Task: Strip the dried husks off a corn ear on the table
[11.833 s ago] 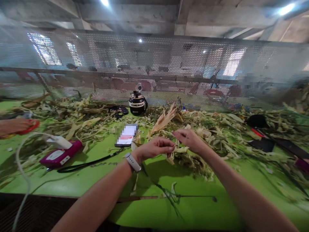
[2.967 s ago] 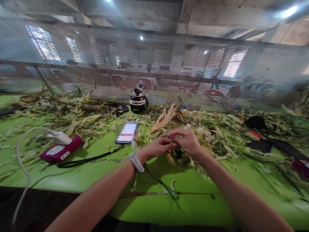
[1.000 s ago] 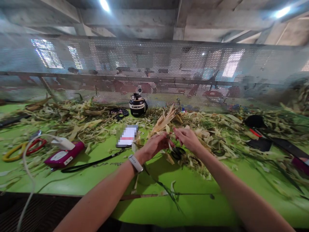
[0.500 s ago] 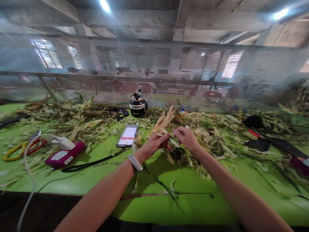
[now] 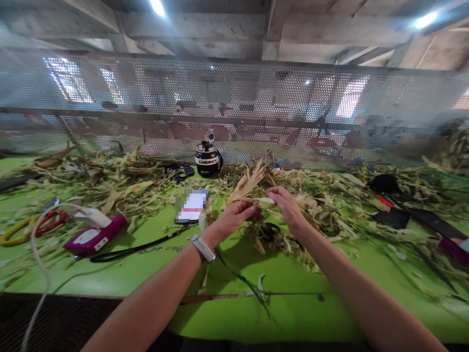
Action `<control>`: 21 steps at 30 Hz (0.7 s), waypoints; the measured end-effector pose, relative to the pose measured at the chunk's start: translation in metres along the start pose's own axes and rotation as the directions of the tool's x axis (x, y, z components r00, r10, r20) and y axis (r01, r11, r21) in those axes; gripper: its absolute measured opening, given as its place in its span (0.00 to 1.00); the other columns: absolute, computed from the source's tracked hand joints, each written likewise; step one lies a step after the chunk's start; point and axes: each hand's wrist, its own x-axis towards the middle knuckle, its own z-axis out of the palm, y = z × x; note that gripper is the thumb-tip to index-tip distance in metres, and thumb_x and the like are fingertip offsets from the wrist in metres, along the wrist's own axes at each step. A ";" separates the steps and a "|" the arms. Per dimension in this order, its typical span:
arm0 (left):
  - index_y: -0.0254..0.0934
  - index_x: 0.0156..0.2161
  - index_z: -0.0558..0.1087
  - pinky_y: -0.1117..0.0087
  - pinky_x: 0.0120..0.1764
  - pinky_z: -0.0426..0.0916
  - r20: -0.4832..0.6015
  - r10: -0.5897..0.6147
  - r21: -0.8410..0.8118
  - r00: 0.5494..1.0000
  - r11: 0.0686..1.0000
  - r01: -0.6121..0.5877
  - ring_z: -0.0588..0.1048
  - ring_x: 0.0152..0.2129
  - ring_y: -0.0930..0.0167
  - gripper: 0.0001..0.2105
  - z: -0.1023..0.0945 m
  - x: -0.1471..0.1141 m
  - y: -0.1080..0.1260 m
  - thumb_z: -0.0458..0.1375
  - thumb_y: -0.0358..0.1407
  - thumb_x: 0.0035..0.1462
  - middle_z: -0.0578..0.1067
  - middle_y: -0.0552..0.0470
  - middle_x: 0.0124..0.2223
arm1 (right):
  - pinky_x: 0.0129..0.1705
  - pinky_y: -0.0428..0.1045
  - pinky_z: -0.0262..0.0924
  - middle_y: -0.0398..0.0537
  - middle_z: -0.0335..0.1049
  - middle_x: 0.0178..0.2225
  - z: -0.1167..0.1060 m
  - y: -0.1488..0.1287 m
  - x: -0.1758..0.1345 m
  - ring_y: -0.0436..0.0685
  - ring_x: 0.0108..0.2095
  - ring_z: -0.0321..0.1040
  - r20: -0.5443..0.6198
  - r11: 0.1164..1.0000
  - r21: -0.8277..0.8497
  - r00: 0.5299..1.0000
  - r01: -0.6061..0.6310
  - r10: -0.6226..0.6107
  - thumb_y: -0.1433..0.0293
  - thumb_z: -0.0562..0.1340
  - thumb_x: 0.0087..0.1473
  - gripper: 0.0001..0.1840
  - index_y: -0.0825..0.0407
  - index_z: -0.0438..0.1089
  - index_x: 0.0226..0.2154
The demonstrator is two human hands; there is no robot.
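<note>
My left hand (image 5: pixel 231 221), with a pale watch band on the wrist, is closed with thumb and fingers together. A small dark reddish piece shows at its fingertips, too hidden to name. My right hand (image 5: pixel 288 209) is just to the right, pinching one end of a pale corn husk strip (image 5: pixel 265 200) that reaches toward the left hand. Behind the left hand, a bundle of dry tan corn husks (image 5: pixel 249 182) slants up to the right. Black-handled scissors (image 5: pixel 270 231) lie on the green table (image 5: pixel 293 313) below the hands.
Husk scraps (image 5: pixel 128 188) spread along the back of the table. A black bottle (image 5: pixel 207 160) stands at the mesh screen (image 5: pixel 234 93). A phone (image 5: pixel 193 205) with a black strap, a magenta power strip (image 5: pixel 95 236) and yellow-red-handled scissors (image 5: pixel 20 231) lie left.
My right hand has drawn slightly up and away from the left, and the pale husk strip now shows between them. The left hand has shifted a little left.
</note>
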 end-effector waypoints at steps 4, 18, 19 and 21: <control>0.33 0.30 0.69 0.74 0.29 0.61 0.013 -0.011 -0.028 1.000 1.000 0.012 0.66 0.21 0.77 0.19 0.002 -0.002 -0.001 0.61 0.49 0.45 0.69 0.56 0.22 | 0.50 0.53 0.56 0.47 0.72 0.44 -0.007 -0.007 -0.001 0.57 0.47 0.65 0.330 0.978 -0.104 0.933 0.184 -0.140 0.68 0.54 0.48 0.17 0.50 0.73 0.39; 0.34 0.31 0.67 0.74 0.20 0.47 -0.015 -0.052 -0.065 0.999 0.997 0.051 0.55 0.17 0.79 0.10 0.003 -0.006 0.005 0.56 0.40 0.52 0.59 0.59 0.21 | 0.48 0.55 0.58 0.48 0.74 0.31 -0.005 0.013 0.004 0.56 0.36 0.69 0.388 0.996 -0.083 0.919 -0.042 0.071 0.57 0.54 0.52 0.20 0.54 0.74 0.30; 0.34 0.30 0.67 0.74 0.21 0.47 -0.015 -0.046 -0.074 0.999 0.996 0.045 0.55 0.18 0.79 0.10 0.003 -0.007 0.006 0.57 0.40 0.52 0.59 0.58 0.21 | 0.48 0.54 0.58 0.48 0.74 0.30 -0.002 0.015 0.003 0.56 0.34 0.69 0.405 0.994 -0.052 0.908 -0.098 0.110 0.54 0.54 0.53 0.22 0.54 0.74 0.29; 0.34 0.28 0.66 0.74 0.21 0.46 -0.008 -0.032 -0.085 0.999 0.996 0.032 0.54 0.17 0.79 0.11 0.005 -0.008 0.008 0.58 0.41 0.50 0.59 0.59 0.21 | 0.46 0.53 0.60 0.47 0.74 0.30 0.005 0.018 0.000 0.54 0.33 0.69 0.421 0.976 0.065 0.893 -0.208 0.162 0.52 0.54 0.52 0.23 0.53 0.72 0.29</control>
